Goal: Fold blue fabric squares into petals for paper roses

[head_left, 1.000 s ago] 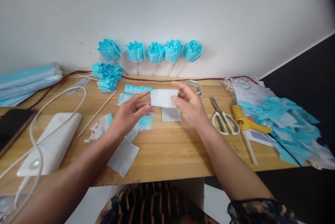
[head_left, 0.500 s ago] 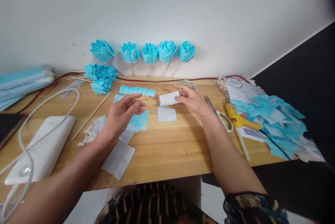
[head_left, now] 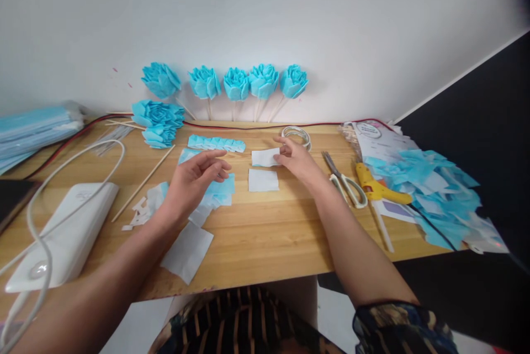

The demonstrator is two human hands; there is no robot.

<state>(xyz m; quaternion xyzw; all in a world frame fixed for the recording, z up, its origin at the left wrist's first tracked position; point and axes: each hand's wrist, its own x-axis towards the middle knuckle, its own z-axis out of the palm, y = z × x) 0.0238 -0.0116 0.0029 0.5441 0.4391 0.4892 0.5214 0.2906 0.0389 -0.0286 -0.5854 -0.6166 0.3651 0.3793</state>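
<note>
My right hand [head_left: 296, 160] has its thumb and a finger at the right edge of a small white-and-blue fabric piece [head_left: 264, 157]. That piece sits low at the table, just behind a similar white rectangle [head_left: 263, 180]. To the left, my left hand [head_left: 201, 173] hovers half curled, fingers apart from the thumb, with nothing in it. Beneath and beside it lie pale blue fabric pieces [head_left: 221, 191], and a white square [head_left: 187, 252] is nearer the front edge. Behind the hands, a strip of folded blue petals [head_left: 216, 143] lies flat.
Blue fabric flowers on sticks [head_left: 250, 82] lean on the wall. Right of my right hand are a tape roll [head_left: 307, 136], scissors [head_left: 345, 180], a yellow glue gun [head_left: 379, 188] and heaped blue scraps [head_left: 434, 188]. At left are a wooden stick [head_left: 143, 184] and a white power bank [head_left: 68, 238].
My right hand has moved slightly left and down with the fabric piece, bringing it closer to the tabletop. More of the scissors shows now. My left hand has stayed in place.
</note>
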